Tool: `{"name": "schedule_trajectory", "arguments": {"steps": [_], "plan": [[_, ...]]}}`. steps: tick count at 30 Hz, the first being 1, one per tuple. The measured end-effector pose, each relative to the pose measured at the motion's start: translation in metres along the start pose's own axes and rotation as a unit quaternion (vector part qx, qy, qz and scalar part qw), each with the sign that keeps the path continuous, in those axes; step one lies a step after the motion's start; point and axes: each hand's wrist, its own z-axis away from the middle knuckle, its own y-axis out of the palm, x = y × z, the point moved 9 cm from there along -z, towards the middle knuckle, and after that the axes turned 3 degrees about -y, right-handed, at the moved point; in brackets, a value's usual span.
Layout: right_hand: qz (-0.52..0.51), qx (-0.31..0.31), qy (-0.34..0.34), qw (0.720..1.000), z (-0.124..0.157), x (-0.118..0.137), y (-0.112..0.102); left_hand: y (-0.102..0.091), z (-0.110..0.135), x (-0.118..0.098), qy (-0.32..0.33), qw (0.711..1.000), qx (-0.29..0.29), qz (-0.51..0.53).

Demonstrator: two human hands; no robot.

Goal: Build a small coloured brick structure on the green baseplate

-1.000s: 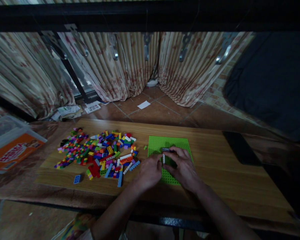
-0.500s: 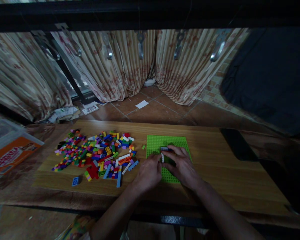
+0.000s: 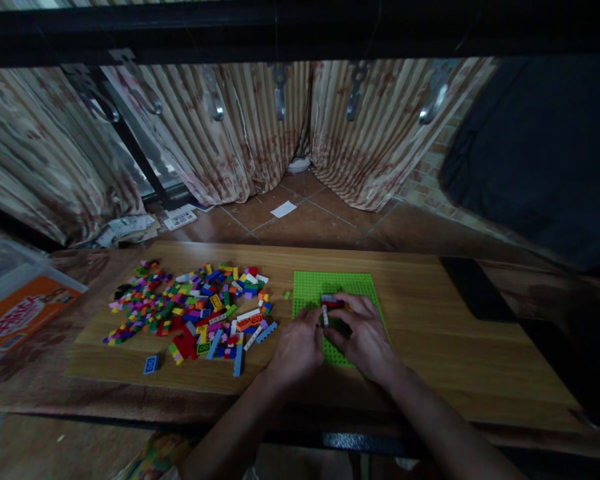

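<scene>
A bright green studded baseplate (image 3: 313, 287) lies on the wooden table (image 3: 430, 347). Both my hands rest on its near half. My left hand (image 3: 296, 348) is curled with its fingertips by a small white brick (image 3: 325, 315) standing on the plate. My right hand (image 3: 363, 333) is curled too, its fingers reaching a small grey and red brick assembly (image 3: 331, 301) on the plate. The dim light and my fingers hide exactly which piece each hand grips. A spread pile of small coloured bricks (image 3: 195, 310) lies left of the plate.
A lone blue brick (image 3: 151, 364) sits near the table's front left. An orange-labelled clear box (image 3: 17, 310) stands at far left. A dark flat slab (image 3: 473, 288) lies at the right. Behind are patterned curtains (image 3: 260, 127), tiled floor and papers (image 3: 130, 227).
The view shifted slightly. My hands stay on the baseplate with small finger movements. A red piece now shows on the grey assembly by my right fingers.
</scene>
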Motion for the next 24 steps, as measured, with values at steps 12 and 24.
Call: {"name": "schedule_trajectory", "arguments": {"steps": [12,24], "plan": [[0.008,-0.053,0.052,0.997,-0.002,-0.017,-0.014,-0.009,-0.005,0.014,-0.062,0.996,-0.026,0.064],[-0.036,-0.042,0.085,0.995,-0.003,-0.047,-0.011,0.001,-0.009,0.009,-0.053,0.998,-0.005,-0.018]]}}
